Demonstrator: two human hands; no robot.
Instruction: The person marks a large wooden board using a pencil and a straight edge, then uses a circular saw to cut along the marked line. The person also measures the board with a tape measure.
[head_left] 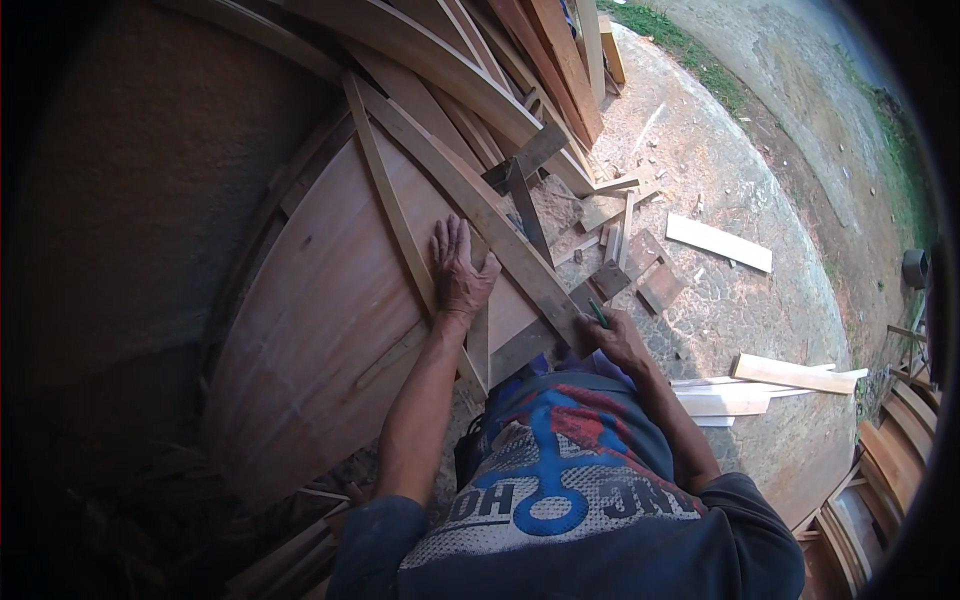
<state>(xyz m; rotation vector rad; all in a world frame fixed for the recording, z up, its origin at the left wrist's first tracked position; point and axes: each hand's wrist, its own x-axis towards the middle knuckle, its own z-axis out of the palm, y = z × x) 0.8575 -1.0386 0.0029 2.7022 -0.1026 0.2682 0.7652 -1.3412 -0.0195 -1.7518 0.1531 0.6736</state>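
We appear to be marking the long board (482, 216) along the wooden panel (310, 270), left hand (463, 282) spread on the panel, right hand (617, 340) closed around the green pencil (598, 313) at the board's near end, the next move calling for steadiness

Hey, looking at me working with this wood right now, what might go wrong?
The narrow strip lying over the wide panel could slide, as the left hand looks spread flat rather than wrapped around it.
The slim green stick in the right hand sits close to the end of the long board, so a slip might scratch it.
Loose pale boards on the ground could trip someone.
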